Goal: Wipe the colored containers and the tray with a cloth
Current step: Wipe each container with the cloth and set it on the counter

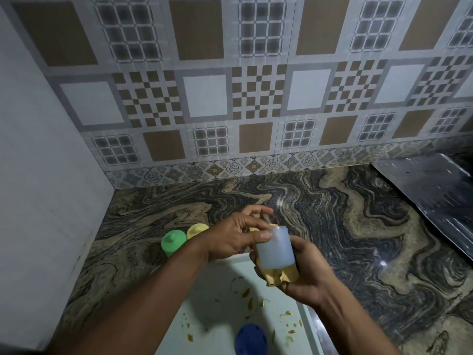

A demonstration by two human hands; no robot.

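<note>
Head view is showing a big swirly stone bench [332, 213]. A pale tray [225, 283] is lying at its near edge. Above the tray, the left hand [230, 237] is curling its fingers round the top of a pale container [275, 248]. The right hand [309, 275] is cupping the bottom, fingers pinching a yellow cloth [281, 276] against it. The container is looking light, stiff and slippery, so I am guessing top and bottom are the safest places to hold. A blue container [250, 339] is sitting on the near tray. A green container [173, 242] and a yellow container [196, 230] are standing on the bench, far left. Tiny food bits [245, 293] are dotting the tray.
</note>
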